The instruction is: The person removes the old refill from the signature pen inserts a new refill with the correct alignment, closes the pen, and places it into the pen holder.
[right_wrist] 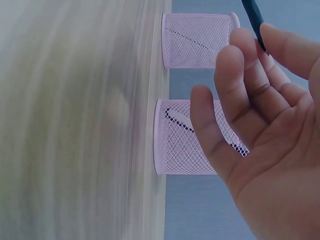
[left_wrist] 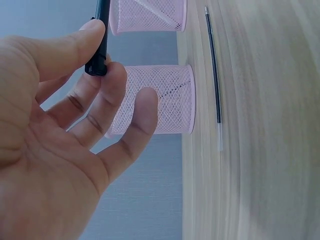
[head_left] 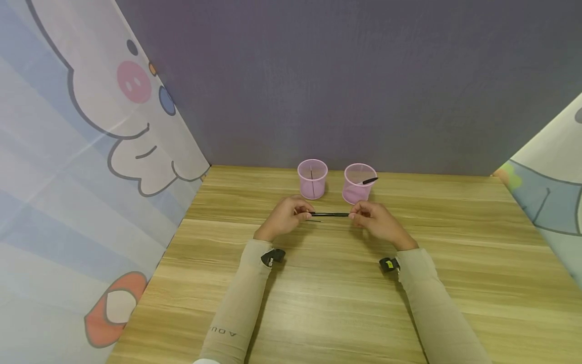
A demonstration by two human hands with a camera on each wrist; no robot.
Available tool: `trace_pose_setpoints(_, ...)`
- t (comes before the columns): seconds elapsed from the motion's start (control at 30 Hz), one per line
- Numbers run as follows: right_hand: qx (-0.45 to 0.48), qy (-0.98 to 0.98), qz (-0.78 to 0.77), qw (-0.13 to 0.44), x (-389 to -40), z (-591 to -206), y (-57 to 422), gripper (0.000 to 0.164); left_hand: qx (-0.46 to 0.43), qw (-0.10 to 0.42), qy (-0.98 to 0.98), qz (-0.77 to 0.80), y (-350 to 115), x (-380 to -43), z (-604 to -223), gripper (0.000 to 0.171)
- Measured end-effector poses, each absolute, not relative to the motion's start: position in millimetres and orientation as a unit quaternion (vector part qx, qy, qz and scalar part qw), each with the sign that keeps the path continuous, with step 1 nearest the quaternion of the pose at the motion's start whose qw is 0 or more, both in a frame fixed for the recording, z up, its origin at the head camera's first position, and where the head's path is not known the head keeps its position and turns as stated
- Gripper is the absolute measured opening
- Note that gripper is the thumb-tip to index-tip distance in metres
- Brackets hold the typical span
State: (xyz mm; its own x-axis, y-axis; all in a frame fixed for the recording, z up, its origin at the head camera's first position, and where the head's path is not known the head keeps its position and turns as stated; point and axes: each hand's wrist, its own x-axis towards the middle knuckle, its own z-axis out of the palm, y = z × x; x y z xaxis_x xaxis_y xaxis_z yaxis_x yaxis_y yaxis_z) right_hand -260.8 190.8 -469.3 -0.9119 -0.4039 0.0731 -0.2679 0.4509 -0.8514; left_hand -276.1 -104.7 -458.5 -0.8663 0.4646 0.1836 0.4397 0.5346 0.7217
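A black pen (head_left: pixel 330 214) is held level just above the table, one end in each hand. My left hand (head_left: pixel 286 216) pinches its blunt end between thumb and fingers, as the left wrist view shows. With thumb and fingertips, my right hand (head_left: pixel 376 221) grips the pointed end; its other fingers are loosely bent. On the table below the pen lies a thin pen refill (left_wrist: pixel 216 75), dark with a clear end. Behind the hands stand two pink mesh pen cups. The left cup (head_left: pixel 312 188) has a thin dark stick in it, and the right cup (head_left: pixel 355 194) holds a black-ended pen (head_left: pixel 370 180).
A wooden table (head_left: pixel 327 303) lies under both arms, backed by a grey wall panel (head_left: pixel 345 86). Cartoon-printed curtains hang on the left (head_left: pixel 104 167) and right. Black wrist cameras are strapped to both sleeves.
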Motion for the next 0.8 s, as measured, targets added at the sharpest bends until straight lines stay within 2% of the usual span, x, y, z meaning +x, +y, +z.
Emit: trace_pose_setpoints(0.8,-0.219,0.847,-0.478,0.078,-260.5,-468.1,190.7,0.020,0.270,-0.013,0.879,0.392,-103.1,-277.0,-457.4,0.010)
